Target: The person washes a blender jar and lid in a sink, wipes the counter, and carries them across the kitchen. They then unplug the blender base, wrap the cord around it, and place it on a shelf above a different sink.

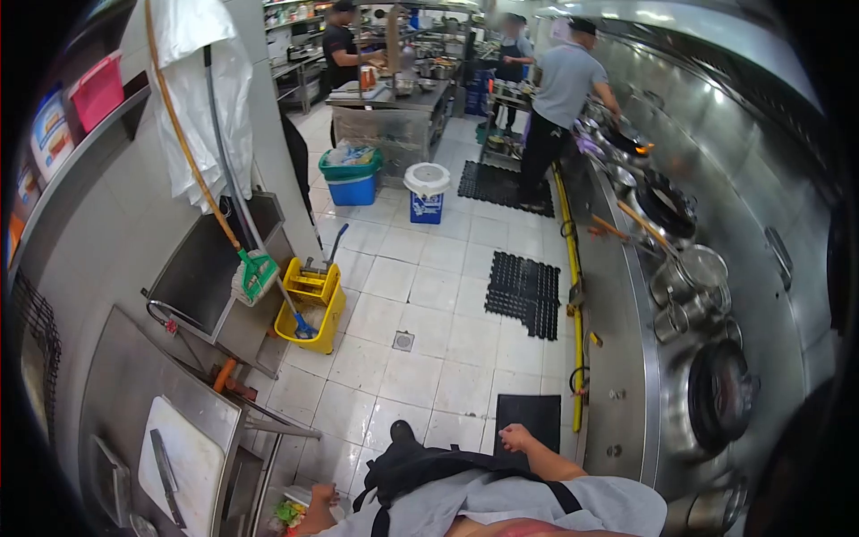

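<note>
My left hand (324, 496) is low in the view, beside a container of vegetable scraps (288, 513); its fingers look slightly apart, with nothing visible in them. In front of my body, my right hand (514, 438) hangs over a black mat (542, 413) with its fingers curled in and no object showing. A knife (165, 474) lies on a white cutting board (192, 452) on the steel table at the lower left.
A yellow mop bucket (327, 315) stands left of the walkway, with mops above it. Blue bins (352, 191) are farther ahead. Pans and pots (684, 394) line the right counter. One person (565, 85) works at the stove; others stand at the back.
</note>
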`<action>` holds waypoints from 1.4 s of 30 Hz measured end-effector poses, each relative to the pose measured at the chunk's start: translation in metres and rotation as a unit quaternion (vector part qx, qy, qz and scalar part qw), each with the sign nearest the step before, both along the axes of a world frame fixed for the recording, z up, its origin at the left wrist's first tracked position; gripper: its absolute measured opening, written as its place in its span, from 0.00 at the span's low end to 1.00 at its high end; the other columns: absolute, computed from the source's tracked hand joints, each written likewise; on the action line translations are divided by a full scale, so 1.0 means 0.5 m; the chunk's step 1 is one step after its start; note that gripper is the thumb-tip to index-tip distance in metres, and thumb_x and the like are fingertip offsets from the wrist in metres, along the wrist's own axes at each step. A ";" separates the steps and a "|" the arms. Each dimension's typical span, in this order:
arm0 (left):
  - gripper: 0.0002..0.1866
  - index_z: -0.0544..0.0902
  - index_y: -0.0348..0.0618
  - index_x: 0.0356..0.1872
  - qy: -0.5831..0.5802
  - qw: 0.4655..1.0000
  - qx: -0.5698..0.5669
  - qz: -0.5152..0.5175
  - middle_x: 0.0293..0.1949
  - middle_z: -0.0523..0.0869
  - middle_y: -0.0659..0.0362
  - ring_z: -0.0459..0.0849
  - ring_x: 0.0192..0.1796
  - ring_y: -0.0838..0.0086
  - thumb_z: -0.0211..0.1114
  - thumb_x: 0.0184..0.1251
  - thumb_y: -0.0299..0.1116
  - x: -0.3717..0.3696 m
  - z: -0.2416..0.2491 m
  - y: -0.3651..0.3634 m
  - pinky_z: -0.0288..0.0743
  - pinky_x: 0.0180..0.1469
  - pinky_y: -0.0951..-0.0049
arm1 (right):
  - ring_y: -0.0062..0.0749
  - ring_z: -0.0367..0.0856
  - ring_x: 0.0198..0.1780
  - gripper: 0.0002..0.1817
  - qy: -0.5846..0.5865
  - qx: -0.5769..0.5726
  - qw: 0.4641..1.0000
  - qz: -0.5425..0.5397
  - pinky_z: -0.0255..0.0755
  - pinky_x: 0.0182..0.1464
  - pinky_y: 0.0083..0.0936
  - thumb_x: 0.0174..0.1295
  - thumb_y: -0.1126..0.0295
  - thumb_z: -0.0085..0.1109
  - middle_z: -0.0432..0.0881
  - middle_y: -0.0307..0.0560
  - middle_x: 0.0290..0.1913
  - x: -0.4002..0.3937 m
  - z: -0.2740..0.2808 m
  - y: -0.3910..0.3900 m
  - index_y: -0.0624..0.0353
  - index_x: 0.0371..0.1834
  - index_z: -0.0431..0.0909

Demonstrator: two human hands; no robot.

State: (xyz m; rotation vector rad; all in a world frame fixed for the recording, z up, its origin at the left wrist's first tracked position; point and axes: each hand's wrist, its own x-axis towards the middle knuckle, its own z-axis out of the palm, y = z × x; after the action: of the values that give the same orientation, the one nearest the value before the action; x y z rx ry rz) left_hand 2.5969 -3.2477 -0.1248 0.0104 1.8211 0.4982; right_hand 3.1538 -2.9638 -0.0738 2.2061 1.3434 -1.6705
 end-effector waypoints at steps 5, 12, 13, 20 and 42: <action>0.21 0.84 0.40 0.26 0.055 0.980 -0.010 -0.193 0.22 0.84 0.51 0.86 0.26 0.61 0.54 0.67 0.47 -0.088 -0.034 0.338 0.79 0.31 0.57 | 0.25 0.80 0.26 0.18 0.006 0.004 1.000 -0.012 0.76 0.27 0.27 0.64 0.57 0.58 0.83 0.41 0.35 -0.054 0.045 0.124 0.56 0.51 0.78; 0.15 0.83 0.39 0.41 0.061 0.960 0.241 -0.128 0.29 0.87 0.54 0.85 0.28 0.72 0.65 0.61 0.40 -0.053 0.122 0.881 0.77 0.26 0.71 | 0.26 0.77 0.21 0.14 0.032 0.013 0.985 -0.171 0.74 0.23 0.27 0.66 0.60 0.54 0.81 0.43 0.28 -0.069 0.028 0.248 0.60 0.42 0.79; 0.15 0.83 0.39 0.41 0.063 0.961 0.240 -0.126 0.29 0.87 0.54 0.85 0.28 0.72 0.65 0.61 0.40 -0.048 0.135 0.938 0.77 0.26 0.71 | 0.28 0.79 0.23 0.13 0.013 -0.021 0.988 -0.155 0.76 0.27 0.31 0.65 0.59 0.56 0.82 0.43 0.28 -0.062 0.009 0.259 0.58 0.42 0.79; 0.17 0.83 0.36 0.42 0.114 0.939 0.167 -0.279 0.35 0.87 0.54 0.85 0.29 0.69 0.63 0.64 0.41 -0.127 0.067 1.126 0.78 0.28 0.69 | 0.40 0.84 0.27 0.17 -0.033 -0.097 0.993 -0.066 0.80 0.28 0.39 0.67 0.59 0.53 0.83 0.51 0.30 -0.060 0.009 0.505 0.64 0.40 0.79; 0.17 0.78 0.38 0.48 0.029 0.997 -0.026 0.064 0.38 0.85 0.50 0.87 0.33 0.59 0.60 0.66 0.40 -0.423 0.047 1.482 0.80 0.32 0.58 | 0.37 0.86 0.33 0.24 0.042 -0.009 0.993 0.111 0.81 0.32 0.35 0.64 0.56 0.57 0.85 0.51 0.42 -0.582 -0.017 1.616 0.62 0.56 0.74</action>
State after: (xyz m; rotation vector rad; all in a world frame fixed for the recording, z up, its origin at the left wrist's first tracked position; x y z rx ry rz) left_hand 2.3852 -2.5070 -0.1012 -0.1292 1.8986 0.5460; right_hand 2.8629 -2.1560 -0.0823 1.9135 1.5238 -1.7006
